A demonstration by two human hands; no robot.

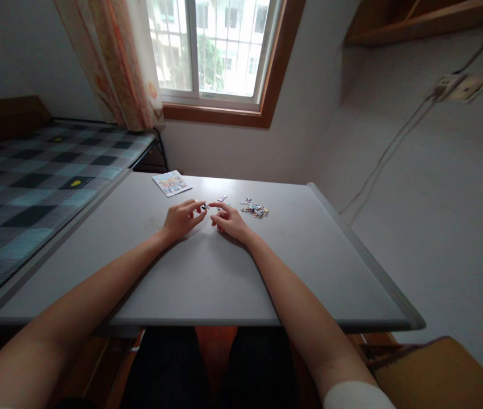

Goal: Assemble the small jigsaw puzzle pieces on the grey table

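Several small jigsaw puzzle pieces (205,207), black and white, are between the thumb and fingers of my left hand (179,219), a little above the table. Close by on the right is my right hand (230,222), its index finger stretched toward those pieces and its other fingers loosely curled. I see nothing held in it, and cannot tell whether its fingertip touches a piece. Just beyond my hands lie a few purplish pieces (222,199). A loose pile of jigsaw pieces (256,209) is spread to the right of my right hand.
A square picture card (172,183) lies near the far left of the grey-white table (207,278). To the left stands a bed with a checked cover (54,165). A window (211,51) is ahead, and cables (388,150) hang along the right wall. A chair (437,369) is at lower right.
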